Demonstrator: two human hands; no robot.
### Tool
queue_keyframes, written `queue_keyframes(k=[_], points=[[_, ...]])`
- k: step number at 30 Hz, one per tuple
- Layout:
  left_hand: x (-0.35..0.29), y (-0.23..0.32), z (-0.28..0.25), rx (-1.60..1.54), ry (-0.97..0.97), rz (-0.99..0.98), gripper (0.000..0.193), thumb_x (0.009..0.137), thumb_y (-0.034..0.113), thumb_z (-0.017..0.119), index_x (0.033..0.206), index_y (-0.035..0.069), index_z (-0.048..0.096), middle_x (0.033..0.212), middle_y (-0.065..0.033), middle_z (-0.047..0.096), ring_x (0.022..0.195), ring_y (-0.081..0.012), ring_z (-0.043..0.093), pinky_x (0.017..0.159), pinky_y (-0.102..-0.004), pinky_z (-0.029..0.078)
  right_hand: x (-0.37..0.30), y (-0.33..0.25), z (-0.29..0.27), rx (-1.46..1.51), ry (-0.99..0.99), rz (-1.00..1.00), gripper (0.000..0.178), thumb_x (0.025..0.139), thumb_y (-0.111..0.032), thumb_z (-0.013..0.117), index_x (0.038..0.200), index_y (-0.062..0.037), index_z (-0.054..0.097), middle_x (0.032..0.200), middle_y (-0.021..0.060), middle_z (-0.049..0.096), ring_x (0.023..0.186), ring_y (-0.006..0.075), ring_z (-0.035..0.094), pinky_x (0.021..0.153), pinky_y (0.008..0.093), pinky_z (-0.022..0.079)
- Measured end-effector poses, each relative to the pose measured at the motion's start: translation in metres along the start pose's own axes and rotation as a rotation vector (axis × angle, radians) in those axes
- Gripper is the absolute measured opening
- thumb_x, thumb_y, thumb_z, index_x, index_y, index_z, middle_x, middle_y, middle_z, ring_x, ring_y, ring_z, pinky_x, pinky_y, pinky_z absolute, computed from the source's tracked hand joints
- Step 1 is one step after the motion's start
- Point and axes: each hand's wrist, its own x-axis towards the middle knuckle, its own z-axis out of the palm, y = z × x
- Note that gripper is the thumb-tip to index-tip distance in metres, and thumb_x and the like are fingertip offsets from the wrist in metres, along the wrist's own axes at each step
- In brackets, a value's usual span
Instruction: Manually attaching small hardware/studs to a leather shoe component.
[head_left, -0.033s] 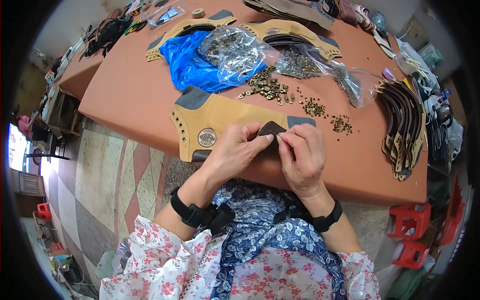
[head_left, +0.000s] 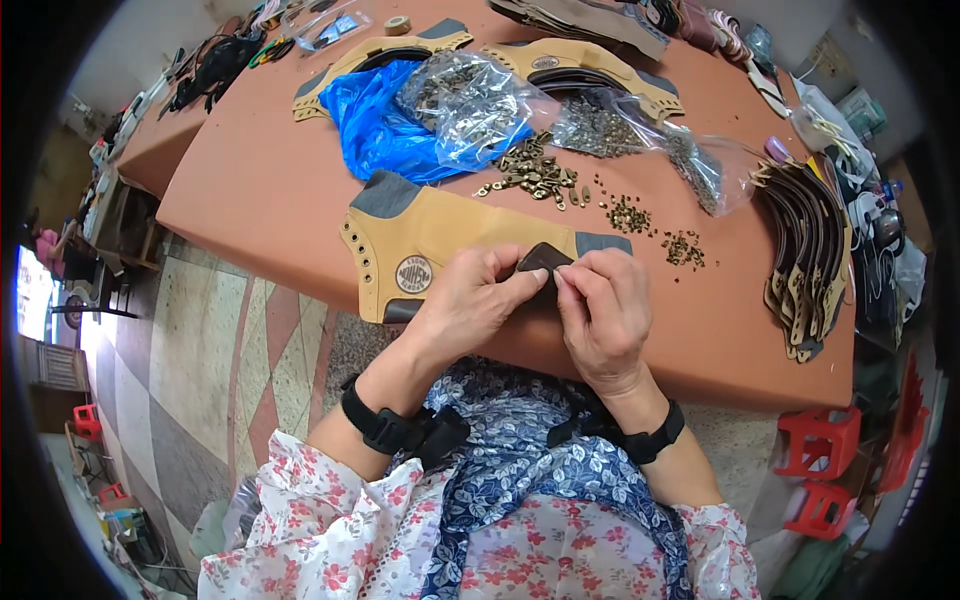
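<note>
Dressed in busy prints
White sleeves bear red blossoms; blue cloth shows pale leaves; black wrist straps.

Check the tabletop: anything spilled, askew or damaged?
Small brass-coloured pieces lie loose on the table near the clear bags, a few apart from the rest. It looks slightly spilled, though possibly laid out on purpose. No damage is visible.

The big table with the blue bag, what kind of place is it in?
Probably a small workshop: bronze-coloured metal fittings, a tan-and-grey panel with eyelets and a stack of curved pieces share the table.
</note>
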Motion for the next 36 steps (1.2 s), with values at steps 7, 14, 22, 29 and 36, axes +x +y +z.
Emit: queue_keyframes(k=[7, 14, 22, 29, 36], points=[[-0.002, 0.007, 0.0, 0.006, 0.002, -0.083, 0.021, 0.1, 0.014, 0.062, 0.111, -0.001, 0.071, 0.095, 0.0069, 0.066, 0.081, 0.001, 0.053, 0.068, -0.0182, 0.045, -0.001, 0.002, 0.001, -0.001, 0.005, -0.031, 0.022, 0.076, -0.001, 0.078, 0.094, -0.0044, 0.067, 0.096, 0.0077, 0.065, 0.087, 0.0265, 0.064, 0.074, 0.0376, 0.048], [-0.001, 0.004, 0.0, 0.0, 0.01, -0.041, 0.021, 0.1, 0.015, 0.063, 0.109, -0.001, 0.072, 0.093, 0.0067, 0.065, 0.08, 0.0006, 0.053, 0.067, -0.018, 0.044, -0.001, 0.003, 0.001, -0.016, 0.019, -0.042, 0.021, 0.077, 0.002, 0.077, 0.095, -0.0034, 0.067, 0.095, 0.0086, 0.065, 0.085, 0.0261, 0.064, 0.072, 0.0367, 0.049], [0.001, -0.003, -0.001, -0.026, 0.006, -0.052, 0.02, 0.099, 0.014, 0.063, 0.109, -0.001, 0.071, 0.092, 0.007, 0.065, 0.08, 0.0008, 0.053, 0.066, -0.0179, 0.044, -0.002, 0.003, 0.001, -0.077, -0.012, -0.101, 0.023, 0.078, 0.003, 0.076, 0.098, -0.0011, 0.068, 0.098, 0.0097, 0.066, 0.087, 0.0262, 0.067, 0.074, 0.0366, 0.051], [0.001, -0.002, 0.0, -0.042, 0.001, -0.035, 0.02, 0.099, 0.013, 0.062, 0.11, -0.001, 0.071, 0.092, 0.0068, 0.065, 0.081, 0.0006, 0.053, 0.067, -0.0181, 0.045, -0.002, 0.002, -0.001, -0.077, -0.031, -0.13, 0.022, 0.079, 0.002, 0.075, 0.099, 0.0009, 0.069, 0.101, 0.011, 0.066, 0.09, 0.0266, 0.069, 0.074, 0.0366, 0.052], [0.001, -0.009, 0.001, -0.08, 0.019, 0.015, 0.023, 0.099, 0.014, 0.06, 0.11, -0.003, 0.071, 0.091, 0.0024, 0.068, 0.08, -0.0021, 0.056, 0.067, -0.0223, 0.048, -0.004, 0.0, -0.003, -0.073, -0.066, -0.149, 0.021, 0.078, 0.001, 0.074, 0.099, 0.0022, 0.071, 0.105, 0.0117, 0.067, 0.101, 0.0291, 0.07, 0.076, 0.0357, 0.054]])
